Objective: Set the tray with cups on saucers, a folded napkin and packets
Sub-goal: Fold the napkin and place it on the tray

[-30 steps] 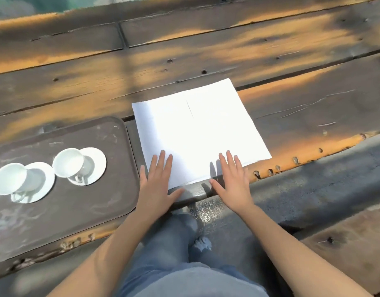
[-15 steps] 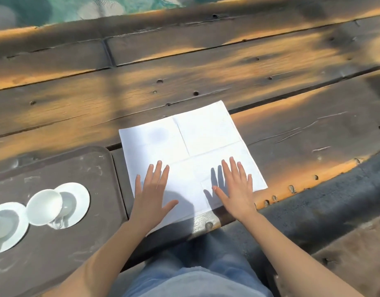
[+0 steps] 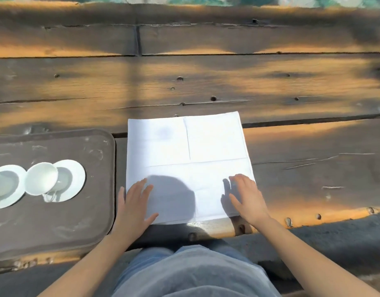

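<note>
A white napkin [image 3: 189, 151] lies spread flat on the wooden table, its fold creases showing. My left hand [image 3: 134, 205] rests flat on its near left corner, fingers apart. My right hand [image 3: 246, 196] presses flat on its near right corner, fingers curled slightly at the napkin's edge. To the left sits a dark brown tray [image 3: 56, 224]. On it stand a white cup [image 3: 41, 179] on a saucer [image 3: 71, 179] and a second saucer [image 3: 8, 185] whose cup is cut off by the frame edge. No packets are in view.
The table of weathered wooden planks [image 3: 206, 82] stretches far beyond the napkin, with bolt holes and gaps between boards. Its near edge [image 3: 313, 217] runs just behind my hands. My lap in blue cloth [image 3: 191, 273] fills the bottom centre.
The view has tilted and shifted so the napkin sits squarer and nearer. Both hands have slid outward toward the napkin's near corners. The tray and cups keep their place.
</note>
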